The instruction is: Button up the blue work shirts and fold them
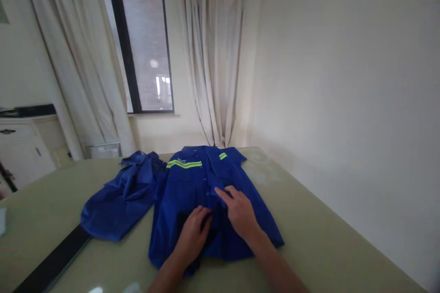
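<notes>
A blue work shirt [178, 192] with yellow-green reflective stripes across the chest lies front up on the table, collar toward the window. Its buttons run down the front opening. My left hand [195, 232] is at the lower part of this opening, with fingers and thumb curled on the cloth edge. Just above and to the right, my right hand [239, 210] grips the other front flap, its index finger reaching along the fabric toward the buttons. The fingertips of both hands are partly hidden in the folds.
A crumpled dark blue garment [120, 201] lies left of the shirt, touching its side. A black strip [51, 261] runs from under it to the table's near left. The pale green table [302, 229] borders a white wall on the right. Curtains [220, 55] hang beyond.
</notes>
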`<state>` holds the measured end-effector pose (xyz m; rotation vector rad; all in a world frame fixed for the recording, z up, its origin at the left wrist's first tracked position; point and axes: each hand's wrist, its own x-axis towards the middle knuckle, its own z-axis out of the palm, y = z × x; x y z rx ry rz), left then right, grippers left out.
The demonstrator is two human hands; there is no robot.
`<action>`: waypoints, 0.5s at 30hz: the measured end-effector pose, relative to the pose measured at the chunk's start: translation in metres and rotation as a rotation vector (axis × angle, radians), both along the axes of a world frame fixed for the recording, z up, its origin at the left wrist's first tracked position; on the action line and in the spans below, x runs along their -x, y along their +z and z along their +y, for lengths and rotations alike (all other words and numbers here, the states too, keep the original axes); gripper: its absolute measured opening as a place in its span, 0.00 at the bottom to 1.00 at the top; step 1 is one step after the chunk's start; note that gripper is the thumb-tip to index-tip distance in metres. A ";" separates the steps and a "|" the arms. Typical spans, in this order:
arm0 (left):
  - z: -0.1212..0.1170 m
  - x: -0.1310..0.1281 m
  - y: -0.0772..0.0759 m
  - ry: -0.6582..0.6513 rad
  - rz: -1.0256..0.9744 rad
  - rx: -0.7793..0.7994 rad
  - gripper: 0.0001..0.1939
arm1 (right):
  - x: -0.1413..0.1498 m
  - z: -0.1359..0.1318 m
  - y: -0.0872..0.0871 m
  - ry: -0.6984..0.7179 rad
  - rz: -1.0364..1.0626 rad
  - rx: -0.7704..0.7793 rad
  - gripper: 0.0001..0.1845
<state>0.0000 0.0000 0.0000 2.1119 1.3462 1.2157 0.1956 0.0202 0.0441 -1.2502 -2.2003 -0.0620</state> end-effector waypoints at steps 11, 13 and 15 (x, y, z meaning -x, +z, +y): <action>-0.001 0.002 -0.004 -0.057 -0.058 0.141 0.10 | 0.024 -0.011 -0.032 0.189 0.576 0.273 0.10; 0.000 0.002 -0.005 -0.065 -0.061 0.143 0.10 | 0.029 -0.010 -0.035 0.148 0.610 0.247 0.07; 0.003 0.003 -0.005 -0.053 -0.050 0.137 0.09 | 0.031 -0.006 -0.041 0.145 0.625 0.231 0.11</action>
